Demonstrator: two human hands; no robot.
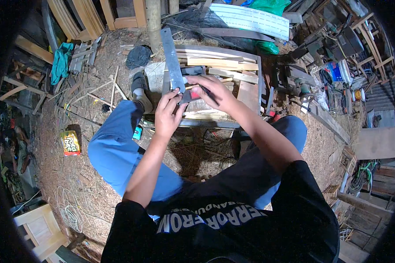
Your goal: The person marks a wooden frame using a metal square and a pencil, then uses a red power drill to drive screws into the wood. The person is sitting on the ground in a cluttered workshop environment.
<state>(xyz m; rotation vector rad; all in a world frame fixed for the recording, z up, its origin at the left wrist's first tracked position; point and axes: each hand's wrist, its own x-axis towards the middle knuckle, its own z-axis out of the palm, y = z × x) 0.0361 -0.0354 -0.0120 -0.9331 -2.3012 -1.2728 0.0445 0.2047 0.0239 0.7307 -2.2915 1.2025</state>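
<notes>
Fingers of left hand [167, 115] pinching the metal ruler [173, 61], right hand [211, 92] clenched around a dark pencil [208, 93], forearms bent inward.

Woodworking shop, stacked timber [215, 61], sawdust floor [74, 175]

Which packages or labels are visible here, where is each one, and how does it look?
Carton: on the ground left of the blue-trousered leg; small box, yellow, red and green.
Printed box: far right among tools; blue and white.
Shirt print: bottom centre on the black shirt; white letters.
No screens.
</notes>
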